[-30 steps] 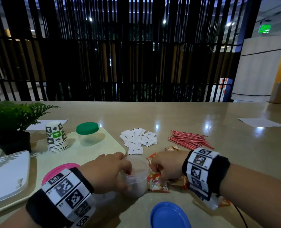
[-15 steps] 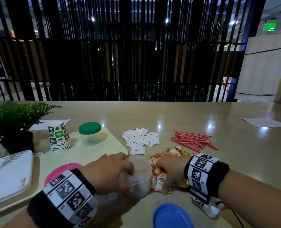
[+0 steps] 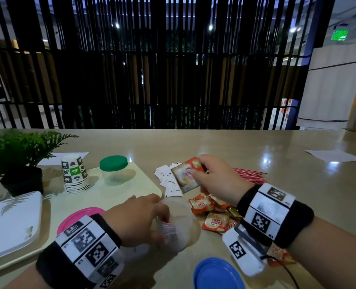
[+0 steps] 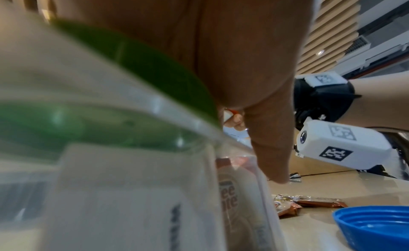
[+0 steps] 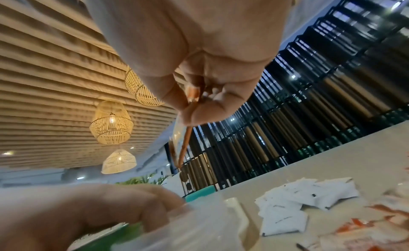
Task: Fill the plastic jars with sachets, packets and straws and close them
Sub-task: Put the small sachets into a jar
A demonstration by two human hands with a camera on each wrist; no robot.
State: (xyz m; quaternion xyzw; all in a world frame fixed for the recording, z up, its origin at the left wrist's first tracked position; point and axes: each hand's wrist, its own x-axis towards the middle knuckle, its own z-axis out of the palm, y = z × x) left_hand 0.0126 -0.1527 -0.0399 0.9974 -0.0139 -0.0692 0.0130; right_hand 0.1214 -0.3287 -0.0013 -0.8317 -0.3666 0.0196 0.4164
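Jar [image 3: 178,224] sits open at near centre, left hand [image 3: 137,217] curled round its side. Right hand [image 3: 216,178] pinches a creamer packet [image 3: 186,177] up, just beyond the jar.

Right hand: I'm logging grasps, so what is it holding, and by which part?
The right hand pinches an orange creamer packet by its right edge, lifted above the table.
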